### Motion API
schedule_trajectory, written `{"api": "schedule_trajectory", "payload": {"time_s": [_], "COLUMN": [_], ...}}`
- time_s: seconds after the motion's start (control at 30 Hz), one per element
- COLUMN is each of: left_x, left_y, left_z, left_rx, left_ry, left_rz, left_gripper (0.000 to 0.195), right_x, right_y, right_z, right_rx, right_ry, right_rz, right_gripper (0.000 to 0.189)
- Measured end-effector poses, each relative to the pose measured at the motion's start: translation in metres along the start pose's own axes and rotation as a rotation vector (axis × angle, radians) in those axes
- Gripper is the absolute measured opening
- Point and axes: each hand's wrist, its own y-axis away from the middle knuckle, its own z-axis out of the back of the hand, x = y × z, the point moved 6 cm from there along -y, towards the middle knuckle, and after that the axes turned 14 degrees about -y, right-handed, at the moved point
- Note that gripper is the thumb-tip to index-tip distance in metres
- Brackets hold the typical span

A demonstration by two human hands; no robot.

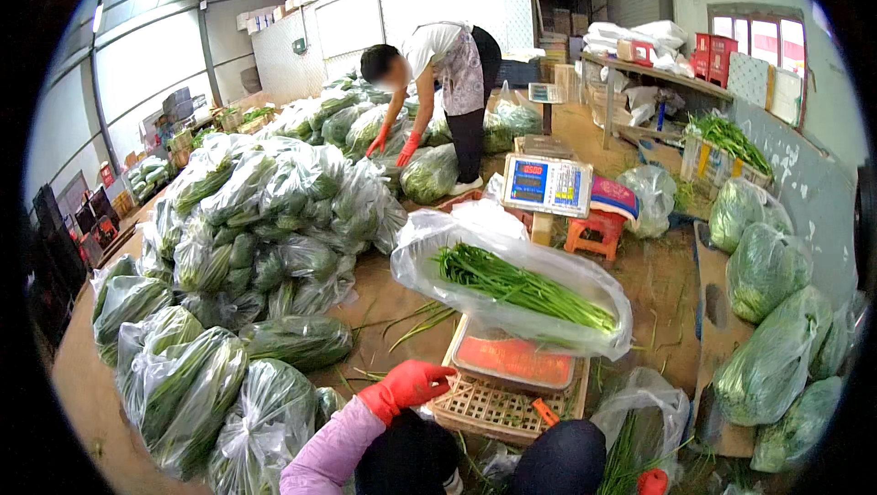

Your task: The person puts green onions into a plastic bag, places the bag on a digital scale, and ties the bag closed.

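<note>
My left hand [409, 387], in a red rubber glove, is beside the platform [514, 360] of a digital scale, its fingers partly bent and apart with nothing visible in them. The platform rests on a beige slatted plastic crate [473, 404]. Across its far part lies an open clear plastic bag [421, 248] holding long green leafy stalks [521, 287], perhaps garlic chives. Of my right hand [652, 481] only a red gloved part shows at the bottom edge, near another clear bag [661, 396] with green stalks; its grip is hidden.
Bagged greens [274, 221] are heaped at the left; more bags [767, 358] line the right wall. The scale's display [547, 185] stands beyond the platform. An orange-handled tool [546, 411] lies on the crate. A person [445, 70] in red gloves bends over bags behind. An orange stool [595, 231] stands right.
</note>
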Motion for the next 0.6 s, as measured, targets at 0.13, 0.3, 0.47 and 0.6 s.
{"api": "schedule_trajectory", "payload": {"time_s": [0.13, 0.3, 0.47, 0.6], "left_x": [-0.015, -0.005, -0.237, -0.374], "left_y": [-0.043, 0.01, -0.04, -0.023], "left_z": [-0.011, 0.001, -0.021, -0.147], "left_rx": [0.11, -0.117, -0.167, 0.339], "left_ry": [0.105, -0.138, 0.216, 0.143], "left_rz": [0.094, 0.009, -0.453, -0.906], "left_gripper": [0.04, 0.031, 0.033, 0.058], "right_x": [-0.088, -0.095, -0.101, -0.07], "right_y": [-0.002, 0.046, 0.043, 0.058], "right_z": [0.082, 0.054, 0.105, 0.058], "right_rx": [0.441, 0.414, -0.104, -0.055], "right_ry": [1.565, 1.373, -0.172, -0.163], "right_rz": [0.575, 0.646, -0.236, 0.006], "right_gripper": [0.025, 0.019, 0.015, 0.036]}}
